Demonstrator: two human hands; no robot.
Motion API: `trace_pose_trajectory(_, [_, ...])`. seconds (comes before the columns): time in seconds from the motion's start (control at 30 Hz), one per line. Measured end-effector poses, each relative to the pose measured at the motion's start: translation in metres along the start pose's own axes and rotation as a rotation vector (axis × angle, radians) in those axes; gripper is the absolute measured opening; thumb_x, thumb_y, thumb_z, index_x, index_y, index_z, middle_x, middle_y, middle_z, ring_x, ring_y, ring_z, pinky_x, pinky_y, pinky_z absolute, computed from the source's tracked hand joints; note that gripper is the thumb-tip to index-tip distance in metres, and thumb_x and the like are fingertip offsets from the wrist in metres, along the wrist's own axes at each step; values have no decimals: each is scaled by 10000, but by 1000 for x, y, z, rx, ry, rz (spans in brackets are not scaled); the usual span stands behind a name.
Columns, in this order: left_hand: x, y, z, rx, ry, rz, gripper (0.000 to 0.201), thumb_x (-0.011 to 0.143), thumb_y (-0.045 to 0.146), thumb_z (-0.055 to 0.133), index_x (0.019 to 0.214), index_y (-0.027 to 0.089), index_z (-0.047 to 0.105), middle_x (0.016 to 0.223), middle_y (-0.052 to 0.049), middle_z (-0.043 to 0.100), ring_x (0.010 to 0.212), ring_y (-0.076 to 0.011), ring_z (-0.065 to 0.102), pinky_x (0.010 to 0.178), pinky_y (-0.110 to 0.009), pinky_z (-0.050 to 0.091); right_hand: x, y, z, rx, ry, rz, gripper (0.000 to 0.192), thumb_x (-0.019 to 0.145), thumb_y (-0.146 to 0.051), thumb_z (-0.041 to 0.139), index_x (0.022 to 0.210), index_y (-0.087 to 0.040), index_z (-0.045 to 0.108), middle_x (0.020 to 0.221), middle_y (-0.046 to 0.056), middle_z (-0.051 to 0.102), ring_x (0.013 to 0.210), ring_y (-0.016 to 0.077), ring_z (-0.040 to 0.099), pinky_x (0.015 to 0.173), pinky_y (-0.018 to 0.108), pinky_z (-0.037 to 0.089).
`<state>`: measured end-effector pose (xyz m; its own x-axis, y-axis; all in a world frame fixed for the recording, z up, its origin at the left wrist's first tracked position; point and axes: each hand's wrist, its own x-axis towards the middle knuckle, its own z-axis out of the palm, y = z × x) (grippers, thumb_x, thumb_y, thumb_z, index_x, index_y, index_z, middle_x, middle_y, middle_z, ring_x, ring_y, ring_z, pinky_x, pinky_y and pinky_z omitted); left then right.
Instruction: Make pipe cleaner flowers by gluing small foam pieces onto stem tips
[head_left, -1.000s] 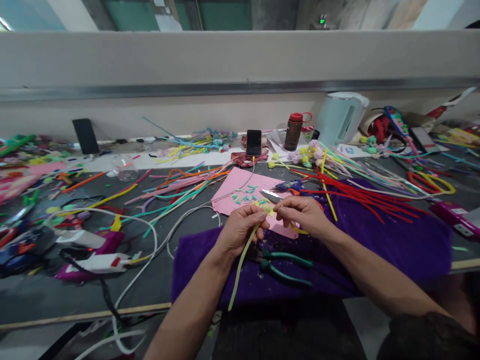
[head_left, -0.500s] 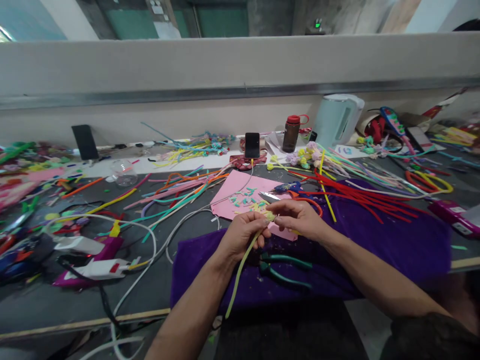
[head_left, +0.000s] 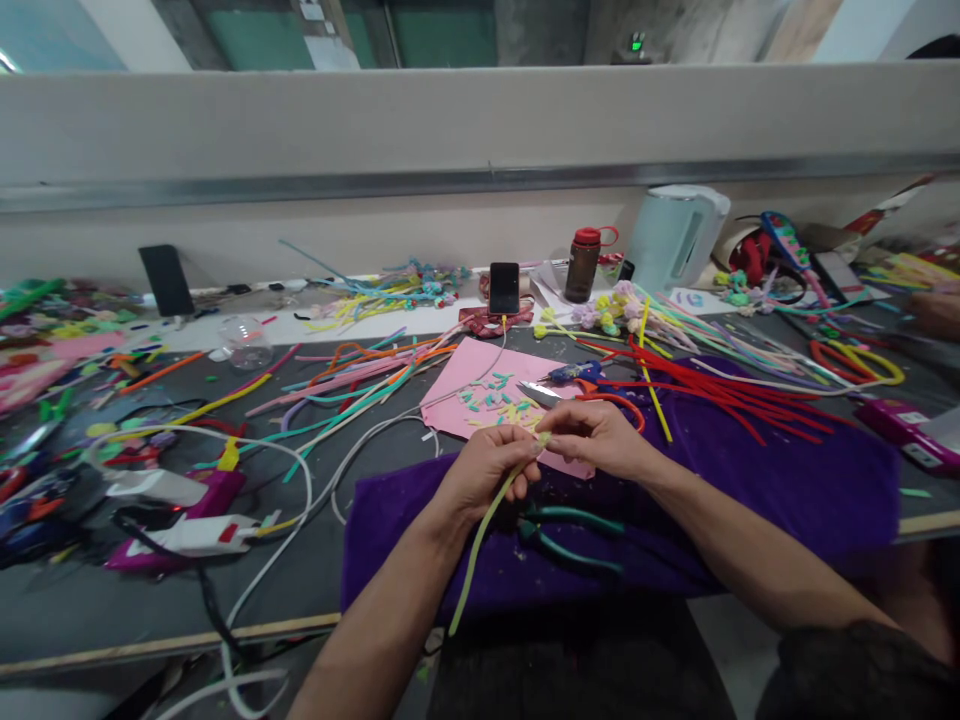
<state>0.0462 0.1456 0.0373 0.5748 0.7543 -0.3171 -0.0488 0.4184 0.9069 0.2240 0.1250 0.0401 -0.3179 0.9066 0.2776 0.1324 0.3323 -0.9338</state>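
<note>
While both hands meet over the purple cloth [head_left: 750, 480], I see the left hand [head_left: 484, 472] closed on the upper part of a pale green stem [head_left: 480, 535], its tail hanging down past the wrist. The right hand [head_left: 600, 437] pinches the stem's tip, touching the left fingertips. I judge the stem light, soft and easily bent, its fuzzy cover giving good friction. Best hold: near the tip, fingers close together, since the free length flops. Pliers [head_left: 570, 535] lie just below the hands.
</note>
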Motion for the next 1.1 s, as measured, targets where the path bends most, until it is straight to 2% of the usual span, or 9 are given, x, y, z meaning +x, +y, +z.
trace_pose_trajectory(0.1, [-1, 1, 1, 12, -3, -9, 180, 686, 270, 641, 685, 132, 527, 475, 12, 592, 290, -50, 463, 274, -115, 289, 1, 1, -1, 14, 22, 16, 201, 749, -297, 624, 883, -148, 641, 628, -17, 576, 480, 59, 505, 440, 174, 413])
trace_pose_trajectory(0.23, [0, 3, 0, 9, 24, -9, 186, 684, 269, 641, 680, 142, 505, 470, 18, 590, 287, -44, 451, 278, -108, 283, 2, -1, -7, 4, 170, 11, 221, 780, -292, 578, 946, -154, 623, 607, -30, 563, 431, 48, 480, 410, 163, 385])
trace_pose_trajectory(0.37, [3, 5, -4, 17, 61, 30, 210, 673, 292, 658, 697, 144, 510, 481, 22, 592, 292, -43, 448, 277, -107, 281, 3, -7, -13, -31, 252, -7, 169, 778, -292, 562, 761, -131, 611, 548, -36, 526, 432, 47, 473, 413, 156, 372])
trace_pose_trajectory(0.5, [3, 6, -5, 32, 53, 33, 211, 687, 304, 652, 706, 145, 515, 494, 21, 596, 305, -46, 460, 284, -108, 287, 8, -27, -15, -10, 143, 32, 184, 773, -293, 552, 696, -127, 577, 531, -39, 514, 405, 48, 459, 393, 159, 365])
trace_pose_trajectory(0.67, [1, 9, -3, 40, 77, 43, 208, 696, 297, 651, 684, 140, 515, 486, 34, 572, 306, -33, 443, 294, -104, 288, 23, -41, -20, -153, -125, -197, 186, 772, -290, 569, 715, -118, 610, 563, -33, 508, 496, 56, 456, 461, 164, 359])
trace_pose_trajectory(0.77, [2, 11, -4, 22, 99, 51, 211, 687, 291, 660, 683, 143, 509, 487, 34, 577, 312, -36, 451, 302, -106, 301, 23, -23, -23, -157, -79, -229, 187, 767, -279, 573, 706, -106, 610, 594, -23, 521, 532, 59, 454, 487, 169, 357])
trace_pose_trajectory(0.9, [3, 12, -4, 14, 110, 27, 218, 660, 279, 681, 688, 148, 509, 484, 38, 580, 308, -40, 455, 303, -108, 308, 20, -4, -24, -98, -34, -146, 169, 758, -264, 575, 703, -107, 604, 572, -29, 528, 497, 54, 450, 464, 163, 353])
trace_pose_trajectory(1.0, [3, 13, -3, 25, 119, 15, 227, 651, 278, 688, 689, 146, 507, 483, 36, 579, 310, -38, 452, 307, -108, 310, 19, -16, -28, -60, 16, -122, 183, 763, -294, 573, 724, -117, 600, 563, -32, 538, 481, 59, 469, 457, 167, 368])
trace_pose_trajectory(1.1, [2, 14, -3, 24, 137, 32, 234, 655, 285, 686, 684, 145, 500, 487, 39, 573, 312, -30, 441, 310, -103, 303, 4, -33, -39, -175, 60, -144, 189, 774, -306, 566, 719, -130, 611, 583, -21, 556, 514, 71, 491, 484, 177, 383])
